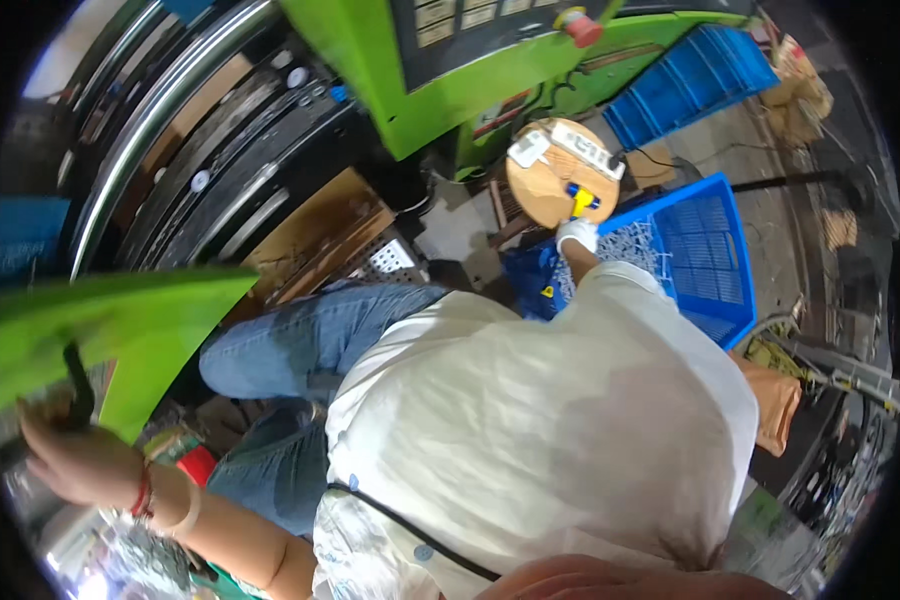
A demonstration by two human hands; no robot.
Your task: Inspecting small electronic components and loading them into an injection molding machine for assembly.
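Looking down over my own pale shirt (530,420) and jeans (300,350), I see my left hand (75,455) out at the lower left, fingers curled shut around a dark handle (78,385) that sits on a green panel (120,320) of the machine; a red cord and a pale bangle ring that wrist. My right hand (576,234), in a white glove, is stretched far forward and closed on a yellow tool (581,201) with a blue part, though I cannot tell how tightly because the hand is small in the view. That tool lies at the near edge of a round wooden stool top (545,185), touching it. On the far side of the same top rest a white power strip (590,150) and a smaller white block (527,150), close beside each other. Just right of the stool stands a blue plastic crate (715,260), with pale small parts inside near its left wall. A second blue crate (690,80) leans further back against the green machine body (440,90), which carries a red button (582,28) near the upper edge. A brown paper bag (775,400) stands by my right side.
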